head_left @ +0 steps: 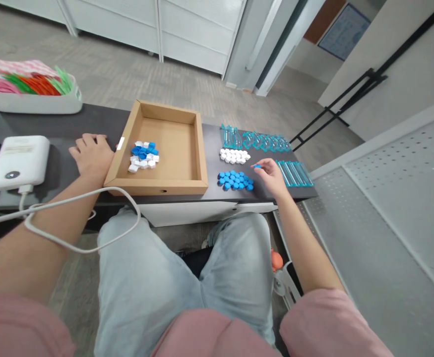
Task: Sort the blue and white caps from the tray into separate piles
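Observation:
Between the thumb and fingers of my right hand (272, 177) is a small blue cap (257, 166), held just right of the sorted pieces. A cluster of blue caps (235, 180) lies on the dark table close by, with a group of white caps (234, 156) behind it. My left hand (92, 154) rests flat on the table, fingers spread, beside the left wall of a cardboard box (175, 173). Inside that box, toward its left, blue caps (145, 150) and white caps (142, 163) sit in a mixed pile.
Clear teal plastic pieces (265, 141) line the table's back right, and teal tubes (294, 173) lie at its right end. A white device (21, 161) with a looping cable (71, 198) is at left, near a white basket (41, 103) of colourful strips. A perforated panel (395, 208) stands right.

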{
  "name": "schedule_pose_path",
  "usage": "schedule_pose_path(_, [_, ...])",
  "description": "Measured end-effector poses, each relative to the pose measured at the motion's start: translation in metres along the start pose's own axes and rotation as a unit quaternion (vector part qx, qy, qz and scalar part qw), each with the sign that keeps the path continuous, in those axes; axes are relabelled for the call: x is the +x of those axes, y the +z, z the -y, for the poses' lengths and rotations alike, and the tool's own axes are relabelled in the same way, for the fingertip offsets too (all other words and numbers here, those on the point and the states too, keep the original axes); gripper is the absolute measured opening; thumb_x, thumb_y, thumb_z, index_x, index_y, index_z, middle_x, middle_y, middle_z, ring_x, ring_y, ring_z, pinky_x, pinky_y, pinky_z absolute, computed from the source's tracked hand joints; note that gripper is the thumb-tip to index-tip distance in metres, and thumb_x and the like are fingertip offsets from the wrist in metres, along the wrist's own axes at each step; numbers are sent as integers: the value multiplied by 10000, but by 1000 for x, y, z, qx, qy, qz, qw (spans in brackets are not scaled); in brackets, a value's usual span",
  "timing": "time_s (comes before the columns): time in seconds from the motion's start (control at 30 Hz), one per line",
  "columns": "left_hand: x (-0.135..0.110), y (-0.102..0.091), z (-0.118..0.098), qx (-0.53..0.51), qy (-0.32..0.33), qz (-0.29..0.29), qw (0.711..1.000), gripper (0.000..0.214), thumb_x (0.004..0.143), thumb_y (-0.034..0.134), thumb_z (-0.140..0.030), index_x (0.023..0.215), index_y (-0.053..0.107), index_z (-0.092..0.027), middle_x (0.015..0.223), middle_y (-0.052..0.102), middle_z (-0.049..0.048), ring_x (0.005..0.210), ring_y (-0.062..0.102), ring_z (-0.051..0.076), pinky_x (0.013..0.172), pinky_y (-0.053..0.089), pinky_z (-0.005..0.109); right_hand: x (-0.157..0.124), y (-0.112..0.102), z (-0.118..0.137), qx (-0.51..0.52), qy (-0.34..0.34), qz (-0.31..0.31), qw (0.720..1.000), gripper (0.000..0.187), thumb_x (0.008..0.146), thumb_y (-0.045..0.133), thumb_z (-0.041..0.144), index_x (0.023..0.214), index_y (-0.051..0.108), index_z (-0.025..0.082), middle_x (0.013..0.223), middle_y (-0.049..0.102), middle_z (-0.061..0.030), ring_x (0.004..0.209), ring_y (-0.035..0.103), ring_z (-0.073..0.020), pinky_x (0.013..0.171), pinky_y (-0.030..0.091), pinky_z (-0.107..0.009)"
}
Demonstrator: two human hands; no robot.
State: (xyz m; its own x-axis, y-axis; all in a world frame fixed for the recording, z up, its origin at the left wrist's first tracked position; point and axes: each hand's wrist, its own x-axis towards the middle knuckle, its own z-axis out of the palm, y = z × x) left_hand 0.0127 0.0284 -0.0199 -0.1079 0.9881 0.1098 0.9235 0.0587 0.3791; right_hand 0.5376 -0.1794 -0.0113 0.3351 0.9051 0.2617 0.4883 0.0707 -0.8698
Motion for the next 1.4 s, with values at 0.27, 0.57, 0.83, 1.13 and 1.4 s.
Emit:
schedule_pose_path(0.27, [3,-6,-2,24,-15,11,1000,721,1115,276,-346,1637,633,1,1757,513,424,1661,462,570,1325,372,773,-12,12,-43,7,46,-22,999,623,840,875,830,969,538,322,1041,874,-55,977,829,-278,930,661,-468])
schedule_pose_path(0.57, [3,-5,0,37,-20,-4,999,703,1102,291,-384,1641,652,-114,1769,532,370,1644,474,561,1311,381,805,-20,13,-44,-36,16,-17,999,512,927,861,741,1012,587,316,1063,866,-58,881,765,-253,765,588,-398])
schedule_pose_path(0.83, [3,-7,-4,50,-40,7,998,838,1050,195,-367,1702,613,-46,1803,492,374,1684,443,543,1355,367,746,-19,13,-46,-21,26,-18,999,538,932,858,766,1010,571,317,1070,858,-38,771,681,-206,745,593,-388])
schedule_pose_path(1.13, [6,-4,2,45,-30,0,999,807,1049,222,-344,1667,628,-22,1789,494,405,1664,454,563,1345,359,783,-17,11,-50,-19,19,-22,999,432,936,865,640,1097,633,312,1074,857,-54,955,797,-268,867,642,-449])
schedule_pose_path(1.4, [9,-2,5,43,-28,-2,999,733,1081,262,-347,1649,649,-94,1782,512,378,1652,464,559,1311,384,811,-17,9,-49,-26,14,0,1000,400,960,839,631,1122,660,312,1048,837,-56,990,793,-279,891,641,-458])
